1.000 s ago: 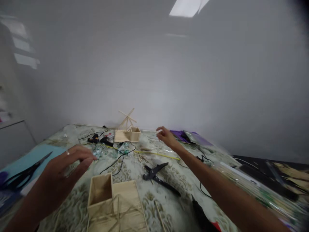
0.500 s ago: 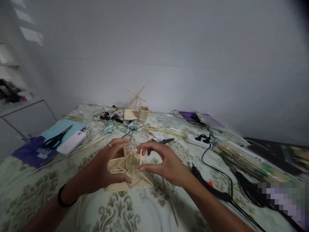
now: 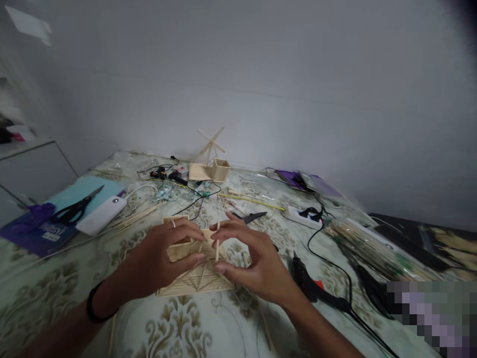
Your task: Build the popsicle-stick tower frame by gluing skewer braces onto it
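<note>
My right hand (image 3: 253,253) grips a short thin wooden stick (image 3: 217,248) between thumb and fingertips, holding it nearly upright over a small stick-built model (image 3: 179,288). The model has a flat slatted base with slanting sticks on top and a square box (image 3: 175,219) at its back left, partly covered by my fingers. My left hand (image 3: 167,251), with a ring and a black wristband, curves over the model's left side. Its thumb and fingers are apart; whether they touch the slanting sticks is unclear.
A similar finished-looking model with crossed blades (image 3: 211,141) stands by the wall. Right of my hands lie a black glue gun (image 3: 316,291), a power strip (image 3: 303,216) and bundled sticks (image 3: 372,248). Scissors (image 3: 78,206) and a white device (image 3: 101,215) lie left. Cables cross the patterned tablecloth.
My view has shifted slightly. The left hand has come a little lower over the model, its thumb and fingers closer together. The right hand still holds the stick upright.
</note>
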A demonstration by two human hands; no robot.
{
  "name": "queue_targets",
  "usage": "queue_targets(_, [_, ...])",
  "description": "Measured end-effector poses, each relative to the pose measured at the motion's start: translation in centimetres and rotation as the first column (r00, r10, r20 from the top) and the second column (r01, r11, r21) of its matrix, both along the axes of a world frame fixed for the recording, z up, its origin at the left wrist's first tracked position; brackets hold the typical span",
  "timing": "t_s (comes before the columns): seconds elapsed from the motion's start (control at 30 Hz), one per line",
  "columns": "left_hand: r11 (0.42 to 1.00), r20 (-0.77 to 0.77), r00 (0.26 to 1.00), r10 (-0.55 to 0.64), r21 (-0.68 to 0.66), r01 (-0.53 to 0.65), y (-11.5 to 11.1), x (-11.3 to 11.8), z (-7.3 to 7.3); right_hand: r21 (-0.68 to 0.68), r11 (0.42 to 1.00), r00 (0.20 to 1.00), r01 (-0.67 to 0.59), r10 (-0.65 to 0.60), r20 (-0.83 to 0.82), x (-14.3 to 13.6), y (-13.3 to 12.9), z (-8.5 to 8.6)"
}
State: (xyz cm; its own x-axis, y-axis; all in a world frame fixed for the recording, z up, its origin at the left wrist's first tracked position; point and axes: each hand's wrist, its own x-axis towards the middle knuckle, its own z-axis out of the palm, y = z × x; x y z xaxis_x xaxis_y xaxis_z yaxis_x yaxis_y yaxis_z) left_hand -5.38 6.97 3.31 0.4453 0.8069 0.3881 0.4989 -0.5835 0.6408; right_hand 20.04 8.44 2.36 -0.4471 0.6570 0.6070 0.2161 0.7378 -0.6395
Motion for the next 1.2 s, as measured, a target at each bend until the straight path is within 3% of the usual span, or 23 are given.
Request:
queue_targets(0.27, [1.0, -0.031, 0.999, 0.018, -0.002, -0.018, 0.1, -0.2, 0.3, 0.092, 0.991, 0.995, -0.099, 0.099, 0.014, -0.2, 0.8, -0.3])
queue_targets(0.43, [0.999, -0.073, 0.996, -0.045, -0.012, 0.044, -0.3, 0.0, -0.1, 0.048, 0.985, 0.987, -0.163, 0.163, 0.005, -0.3, 1.4, -0.7])
queue_targets(0.7, [1.0, -0.045, 0.999, -0.002, -0.003, 0.002, -0.6, 0.4, -0.5, 0.052, 0.963, 0.964, -0.264, 0.264, 0.008, -0.7, 1.9, -0.6])
queue_targets(0.9, [0.998, -0.053, 0.998, 0.039, 0.043, -0.037, -0.8, 0.6, -0.5, -0.026, 0.963, 0.962, -0.269, 0.269, 0.049, -0.6, 1.6, -0.4])
queue_targets(1.2, [1.0, -0.077, 0.997, 0.007, -0.009, -0.007, -1.2, 0.8, -0.3, -0.072, 0.98, 0.979, -0.185, 0.19, 0.071, -0.6, 1.2, -0.6])
